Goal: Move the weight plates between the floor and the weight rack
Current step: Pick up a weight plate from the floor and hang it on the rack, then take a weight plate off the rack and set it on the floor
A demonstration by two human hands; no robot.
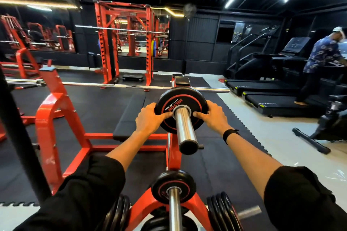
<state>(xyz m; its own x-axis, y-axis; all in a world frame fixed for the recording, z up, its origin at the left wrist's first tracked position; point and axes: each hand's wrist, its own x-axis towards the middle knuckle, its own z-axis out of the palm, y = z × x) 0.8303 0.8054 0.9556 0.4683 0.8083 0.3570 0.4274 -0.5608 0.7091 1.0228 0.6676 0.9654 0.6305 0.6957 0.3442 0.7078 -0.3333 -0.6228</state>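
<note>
A black weight plate (181,99) with red lettering sits on the chrome sleeve (185,127) of a barbell resting on a red bench-press frame (47,116). My left hand (150,118) grips the plate's left edge, thumb lying across its face. My right hand (212,116) holds the right edge the same way. Below, the red weight rack (144,210) carries a smaller black plate (173,184) on its chrome peg. Several black plates (223,210) hang on its right peg and more plates (116,214) on its left.
The black bench pad (129,116) lies left of the barbell sleeve on dark rubber flooring. A red power rack (125,47) stands at the back. Treadmills (272,99) line the right side, where a person (319,62) in a patterned shirt stands. A black pole (18,137) crosses the left foreground.
</note>
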